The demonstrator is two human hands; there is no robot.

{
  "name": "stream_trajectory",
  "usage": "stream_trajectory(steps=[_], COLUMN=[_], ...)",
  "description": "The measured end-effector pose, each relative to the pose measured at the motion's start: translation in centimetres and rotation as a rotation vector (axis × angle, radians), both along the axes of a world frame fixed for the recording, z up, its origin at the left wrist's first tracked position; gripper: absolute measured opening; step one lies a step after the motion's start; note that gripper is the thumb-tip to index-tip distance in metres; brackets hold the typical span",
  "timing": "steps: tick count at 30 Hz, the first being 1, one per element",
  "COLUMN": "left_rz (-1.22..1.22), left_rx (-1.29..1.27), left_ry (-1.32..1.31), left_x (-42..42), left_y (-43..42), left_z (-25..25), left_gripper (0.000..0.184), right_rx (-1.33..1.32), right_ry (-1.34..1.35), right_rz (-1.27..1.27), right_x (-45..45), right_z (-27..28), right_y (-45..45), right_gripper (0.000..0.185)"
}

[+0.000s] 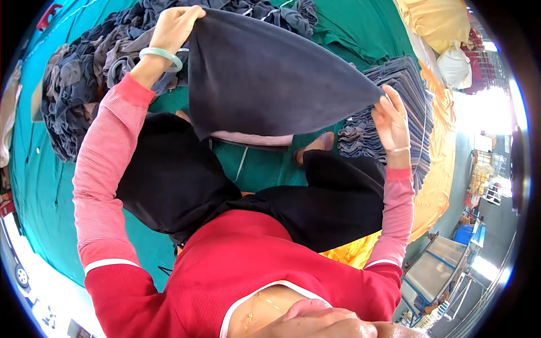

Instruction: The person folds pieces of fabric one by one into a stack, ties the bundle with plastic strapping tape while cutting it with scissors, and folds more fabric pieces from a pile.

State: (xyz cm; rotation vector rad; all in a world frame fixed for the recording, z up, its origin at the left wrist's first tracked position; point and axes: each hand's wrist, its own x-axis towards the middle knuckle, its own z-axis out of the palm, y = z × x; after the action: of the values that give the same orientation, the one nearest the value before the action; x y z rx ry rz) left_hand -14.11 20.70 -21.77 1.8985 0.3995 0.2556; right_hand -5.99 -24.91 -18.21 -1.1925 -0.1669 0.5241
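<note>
A dark grey cloth [270, 76] hangs stretched between my two hands, above my spread legs. My left hand [173, 29], with a pale green bangle on the wrist, pinches its upper left corner. My right hand [391, 121] pinches the right corner between thumb and fingers, the other fingers partly raised. Beneath the cloth's lower edge a pink cloth [253, 139] shows, lying on a darker layer; most of it is hidden.
A heap of crumpled dark cloths [76, 98] lies at the upper left. Stacked grey cloths [403, 96] stand to the right, on green sheeting [358, 25] beside orange fabric [442, 146]. Pale sacks [453, 67] and a wheeled rack [437, 265] are farther right.
</note>
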Motion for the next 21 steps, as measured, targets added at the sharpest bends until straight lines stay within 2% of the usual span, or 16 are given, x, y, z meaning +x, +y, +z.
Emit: stream_trajectory(steps=[1, 3, 6, 8, 11, 12, 15, 17, 19, 20, 21], left_rz=[0.021, 0.057, 0.075, 0.025, -0.19, -0.178, -0.527, -0.738, -0.857, -0.89, -0.941], left_rx=[-0.081, -0.242, -0.473, -0.641, -0.517, -0.469, -0.094, -0.146, -0.192, -0.231, -0.226], left_ry=[0.014, 0.04, 0.094, 0.062, -0.067, -0.013, -0.105, 0.129, 0.392, 0.485, 0.464], left_x=[0.4, 1.0, 1.3, 1.8, -0.4, -1.8, -4.9, -7.0, -9.1, -9.7, -10.0], left_y=[0.3, 0.3, 0.3, 1.8, 2.0, 1.5, 2.0, 2.9, 2.5, 2.5, 2.1], left_z=[-1.1, -2.4, -2.4, -4.1, -4.4, -3.2, -3.6, -5.1, -6.5, -8.3, -9.9], left_gripper=[0.028, 0.028, 0.025, 0.023, 0.023, 0.022, 0.022, 0.025, 0.02, 0.02, 0.022], right_rx=[-0.116, -0.153, -0.068, -0.014, 0.011, -0.039, -0.278, -0.352, -0.433, -0.421, -0.408], right_ry=[-0.033, -0.091, -0.123, -0.102, -0.081, -0.056, 0.059, 0.15, 0.262, 0.367, 0.471], right_rz=[-0.135, -0.135, -0.112, -0.145, -0.02, 0.006, 0.167, 0.328, 0.459, 0.501, 0.544], right_x=[0.2, 2.1, 4.0, 4.3, 4.5, 3.8, 1.1, -0.5, -2.2, -2.9, -3.6], right_z=[-0.1, -1.7, -3.4, -3.6, -4.9, -4.9, -5.4, -7.1, -10.2, -11.7, -12.9], right_y=[1.0, 0.8, 0.7, 1.0, -0.9, -0.9, -1.7, -2.5, -3.4, -3.6, -3.7], right_gripper=[0.033, 0.035, 0.031, 0.028, 0.028, 0.027, 0.032, 0.035, 0.038, 0.038, 0.039])
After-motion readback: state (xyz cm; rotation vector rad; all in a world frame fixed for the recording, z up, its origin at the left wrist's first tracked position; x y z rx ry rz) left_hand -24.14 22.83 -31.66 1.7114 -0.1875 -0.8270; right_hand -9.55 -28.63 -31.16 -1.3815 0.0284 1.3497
